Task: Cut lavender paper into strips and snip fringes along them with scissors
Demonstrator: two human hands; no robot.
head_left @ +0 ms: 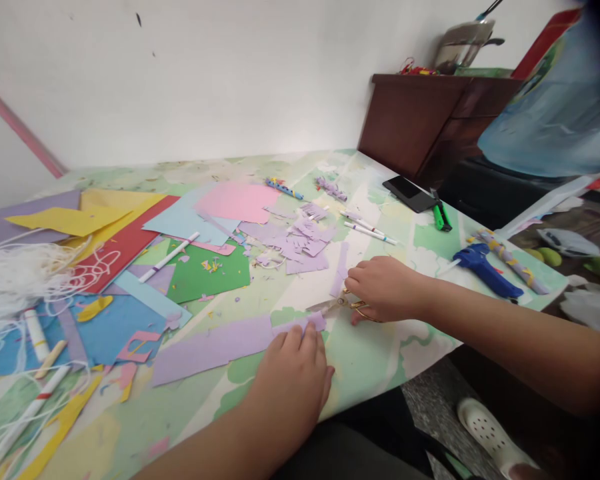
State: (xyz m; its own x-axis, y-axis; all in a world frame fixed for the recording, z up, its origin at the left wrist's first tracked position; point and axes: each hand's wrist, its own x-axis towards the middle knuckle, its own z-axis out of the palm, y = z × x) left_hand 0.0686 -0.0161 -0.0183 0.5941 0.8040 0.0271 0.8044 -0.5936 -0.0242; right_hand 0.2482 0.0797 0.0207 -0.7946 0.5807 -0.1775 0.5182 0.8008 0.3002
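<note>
My right hand [380,288] grips a pair of scissors [337,303] by gold-coloured handles, with the blades pointing left. The blade tips are at the end of a short lilac paper strip [281,325]; whether they touch it is hard to tell. My left hand [296,367] holds that strip down on the table with its fingertips. A wider lilac paper piece [210,350] lies to the left. Just beyond my right hand is another narrow lilac strip [341,267]. Many cut lilac scraps [305,237] are piled further back.
Coloured sheets, including green [210,273] and red [130,247], cover the left, beside tangled white string [25,280]. White marker-like sticks [370,232] lie at the back. On the right are a blue glue gun [487,270], a green-and-black tool [441,217] and a black phone [409,193].
</note>
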